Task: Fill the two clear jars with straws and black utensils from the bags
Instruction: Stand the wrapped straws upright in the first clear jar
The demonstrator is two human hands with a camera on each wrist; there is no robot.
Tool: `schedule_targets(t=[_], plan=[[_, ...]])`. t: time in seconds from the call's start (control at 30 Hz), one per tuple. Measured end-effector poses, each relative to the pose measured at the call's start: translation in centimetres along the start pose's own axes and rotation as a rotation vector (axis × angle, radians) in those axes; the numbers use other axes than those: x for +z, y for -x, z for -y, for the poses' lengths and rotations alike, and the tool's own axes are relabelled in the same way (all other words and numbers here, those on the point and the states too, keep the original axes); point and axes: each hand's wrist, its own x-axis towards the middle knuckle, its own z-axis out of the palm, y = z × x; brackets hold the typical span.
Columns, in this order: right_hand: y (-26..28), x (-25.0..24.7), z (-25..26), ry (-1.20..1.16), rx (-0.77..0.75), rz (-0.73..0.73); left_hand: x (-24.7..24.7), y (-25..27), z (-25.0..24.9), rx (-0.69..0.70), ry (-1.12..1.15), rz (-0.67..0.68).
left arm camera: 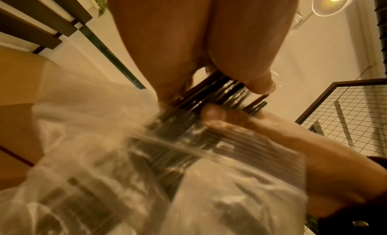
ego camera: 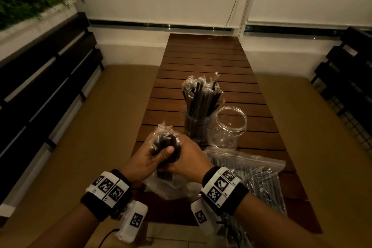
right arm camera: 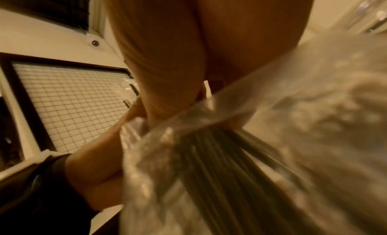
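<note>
Slat table (ego camera: 205,54), dim room. L hand (ego camera: 145,159) & R hand (ego camera: 189,159): both clasped round straw bundle (ego camera: 166,145), upright over bag (ego camera: 173,187), prob. to square ends. Full jar (ego camera: 196,127) just beyond; empty jar (ego camera: 229,125) beside it; 2nd bag (ego camera: 259,169) at right.

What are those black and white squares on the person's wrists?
Each wrist wears a black band carrying white tags printed with black square codes. A white box with another code hangs under the left wrist, trailing a black cable; a second white box hangs under the right. The forearms are bare.
</note>
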Motion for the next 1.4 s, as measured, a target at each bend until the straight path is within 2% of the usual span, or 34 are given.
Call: schedule_targets(t=[0.13, 0.37, 0.5, 0.7, 0.83, 0.93, 1.13, 1.4], plan=[[0.2, -0.3, 0.7, 0.020, -0.078, -0.037, 0.9, -0.4, 0.0, -0.001, 0.035, 0.031], [1.2, -0.8, 0.3, -0.188, 0.033, -0.099, 1.3, -1.0, -1.0, -0.004, 0.007, 0.081], [1.2, -0.6, -0.4, -0.274, 0.090, -0.072, 1.3, -0.9, -0.9, 0.022, -0.031, 0.084], [1.2, -0.7, -0.7, -0.313, 0.094, -0.025, 0.7, -0.8, -1.5, 0.077, -0.079, 0.126], [1.2, -0.5, -0.8, -0.404, 0.121, -0.056, -0.9, -0.8, -1.4, 0.061, -0.032, 0.108], [1.1, -0.8, -0.7, -0.454, 0.116, -0.090, -2.4, -0.9, -1.5, 0.076, -0.081, 0.050], [1.3, -3.4, 0.9, -0.567, 0.053, -0.197, -5.4, -3.2, -0.6, 0.017, -0.276, -0.101], [2.1, -9.8, 5.4, -0.688, -0.143, -0.355, -5.6, -9.2, 1.4, 0.002, -0.526, -0.044]])
